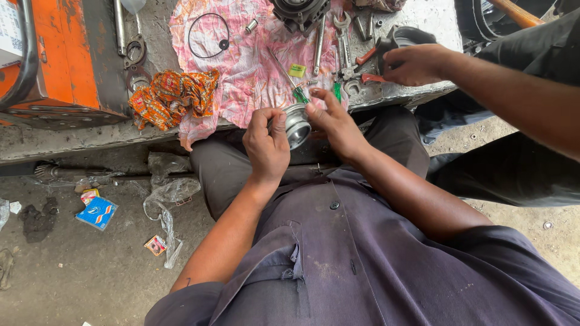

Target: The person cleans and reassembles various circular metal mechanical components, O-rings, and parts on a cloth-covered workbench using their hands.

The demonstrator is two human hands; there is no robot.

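Observation:
A shiny round metal piston (296, 124) is held over my lap, between both hands. My left hand (266, 145) grips its left side with the fingers curled over the rim. My right hand (334, 122) holds its right side and also pinches a green-handled screwdriver (299, 93) whose thin shaft points up and left over the pink cloth (241, 66). I sit at the edge of a concrete slab (78, 136).
On the pink cloth lie a black rubber ring (208, 35), a dark engine part (300, 12), spanners (343, 42) and small bolts. An orange patterned rag (172, 96) lies left. Another person's hand (415, 63) reaches in from the right near red-handled pliers. An orange machine (54, 54) stands at left. Litter lies on the ground.

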